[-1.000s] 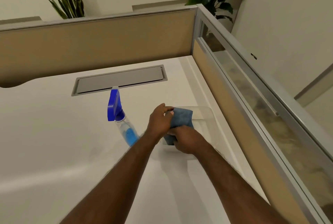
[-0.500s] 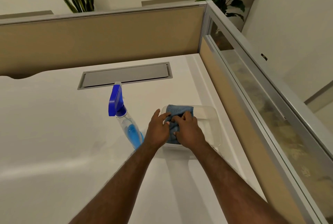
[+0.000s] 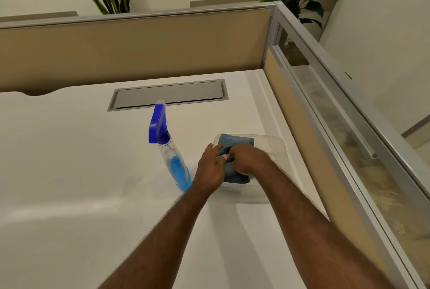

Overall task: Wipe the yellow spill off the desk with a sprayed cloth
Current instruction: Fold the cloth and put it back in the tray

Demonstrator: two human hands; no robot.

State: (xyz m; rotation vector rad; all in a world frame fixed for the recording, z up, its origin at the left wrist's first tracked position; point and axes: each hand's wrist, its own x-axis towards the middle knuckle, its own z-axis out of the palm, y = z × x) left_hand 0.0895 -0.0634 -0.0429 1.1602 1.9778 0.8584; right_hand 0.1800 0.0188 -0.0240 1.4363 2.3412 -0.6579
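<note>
While both hands (image 3: pixel 229 163) grasp the blue cloth (image 3: pixel 235 143) in the clear tub (image 3: pixel 277 149), lifting it flat, clear of the bottle (image 3: pixel 172 153) beside the left hand, seems best.

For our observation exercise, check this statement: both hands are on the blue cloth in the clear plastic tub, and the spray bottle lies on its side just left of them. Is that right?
One detail is wrong. In the head view the spray bottle stands upright on the desk, not on its side. The rest holds: the left hand and right hand are on the blue cloth in the clear plastic tub, bottle just left.
</note>
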